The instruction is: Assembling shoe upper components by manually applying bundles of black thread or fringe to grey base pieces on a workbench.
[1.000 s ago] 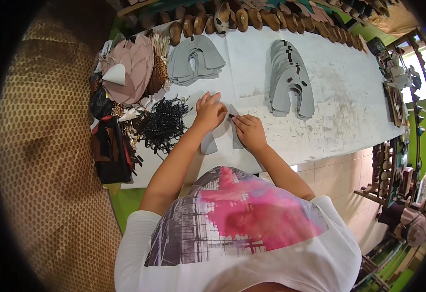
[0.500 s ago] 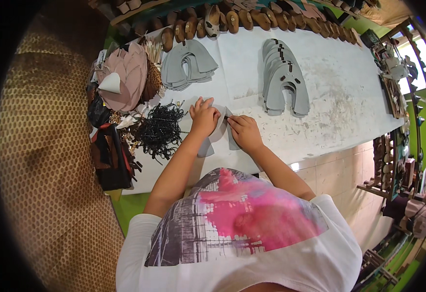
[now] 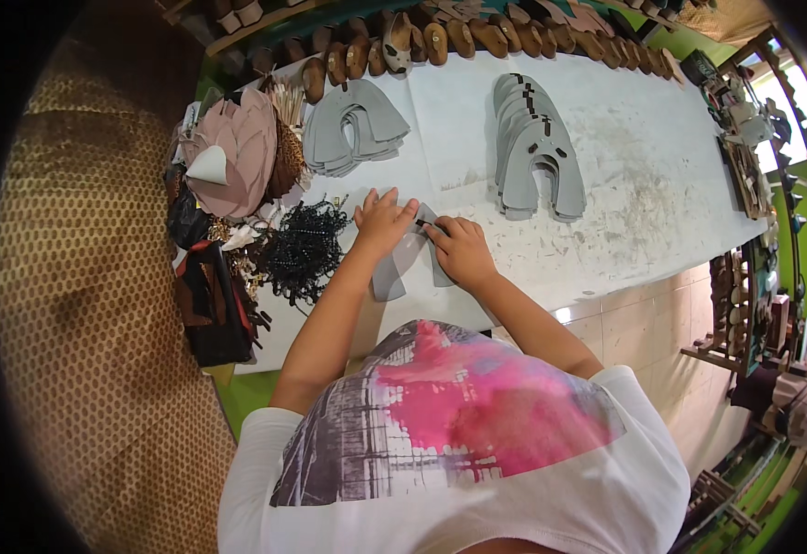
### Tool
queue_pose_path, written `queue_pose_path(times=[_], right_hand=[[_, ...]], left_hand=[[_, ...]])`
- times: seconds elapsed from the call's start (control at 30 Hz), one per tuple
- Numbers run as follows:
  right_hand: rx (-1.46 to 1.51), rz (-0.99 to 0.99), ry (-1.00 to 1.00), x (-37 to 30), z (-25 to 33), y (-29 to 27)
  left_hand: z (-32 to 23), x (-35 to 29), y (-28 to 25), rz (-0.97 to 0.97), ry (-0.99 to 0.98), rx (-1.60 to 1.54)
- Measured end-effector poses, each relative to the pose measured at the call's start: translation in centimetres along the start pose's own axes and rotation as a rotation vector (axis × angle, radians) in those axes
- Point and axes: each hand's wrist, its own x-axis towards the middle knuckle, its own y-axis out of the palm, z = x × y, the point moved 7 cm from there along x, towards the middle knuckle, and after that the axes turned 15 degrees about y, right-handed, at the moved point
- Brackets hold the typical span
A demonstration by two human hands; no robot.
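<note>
A grey U-shaped shoe upper piece (image 3: 389, 279) lies on the white-covered table in front of me. My left hand (image 3: 385, 224) rests on its left side, fingers stretched and spread. Close by, my right hand (image 3: 463, 249) is closed over the right side of the piece, thumb and fingertips at a small dark strip (image 3: 421, 222) near the curved top. My fingers partly cover the middle of the piece. Left of my hands sits a tangled heap of black beaded strings (image 3: 304, 249).
Grey upper pieces lie in a stack (image 3: 348, 125) at the far left. A second, fanned row of grey uppers (image 3: 542, 175) bears dark strips. Brown shoe lasts (image 3: 486, 39) line the table's back edge. Pink cut pieces (image 3: 237, 157) and a black box (image 3: 214, 314) crowd the left.
My left hand has opened out and flattened onto the grey piece, whose raised part is now down. The dark strip shows more clearly at my right fingertips.
</note>
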Motion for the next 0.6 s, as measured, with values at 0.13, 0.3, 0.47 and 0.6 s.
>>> queue_pose_path(times=[0.13, 0.3, 0.47, 0.6], right_hand=[[-0.01, 0.007, 0.003, 0.1, 0.1, 0.0], [-0.002, 0.002, -0.001, 0.1, 0.2, 0.1], [-0.003, 0.001, 0.003, 0.0, 0.0, 0.1], [-0.002, -0.005, 0.015, 0.1, -0.3, 0.4]], left_hand=[[-0.6, -0.3, 0.6, 0.126, 0.004, 0.178], [0.7, 0.0, 1.3, 0.104, -0.121, 0.069], [1.0, -0.2, 0.2, 0.066, -0.14, 0.134], [1.0, -1.2, -1.2, -0.119, -0.199, 0.16]])
